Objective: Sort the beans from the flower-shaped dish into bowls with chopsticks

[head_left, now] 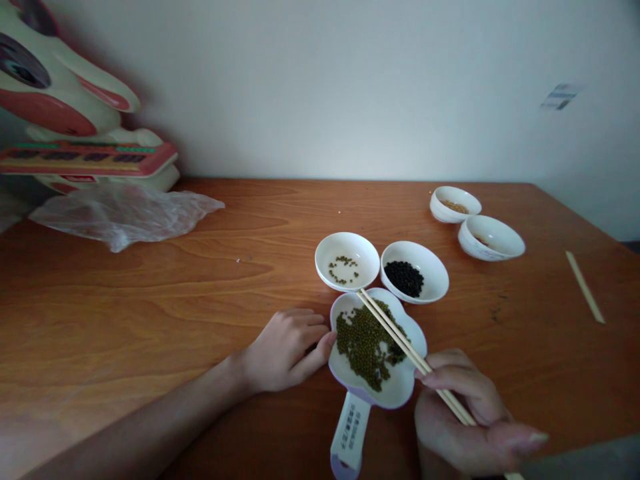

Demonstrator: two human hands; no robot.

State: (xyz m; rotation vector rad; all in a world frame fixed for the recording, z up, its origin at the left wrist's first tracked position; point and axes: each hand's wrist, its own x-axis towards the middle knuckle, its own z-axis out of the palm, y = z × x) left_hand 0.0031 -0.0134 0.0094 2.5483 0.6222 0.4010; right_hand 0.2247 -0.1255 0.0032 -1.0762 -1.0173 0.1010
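Observation:
A white flower-shaped dish with a handle [413, 393] holds many mung beans [367, 347]. My left hand [293, 350] rests on the table at its left side, fingers curled, thumb and forefinger at the rim. Wooden chopsticks [400, 339] lie in the closed fingers of my right hand [465, 413]. Their tips hover near the dish's far rim, close to a white bowl [323, 267] with a scatter of mung beans inside. Whether a bean sits between the tips, I cannot tell. Touching that bowl on the right is another bowl [437, 273] with black beans.
Two more white bowls [493, 243] stand at the back right, one with tan grains. A pale stick [585, 287] lies near the right edge. At the left, a clear plastic bag [125, 213] lies before a toy keyboard [85, 160]. Behind the table rises a wall.

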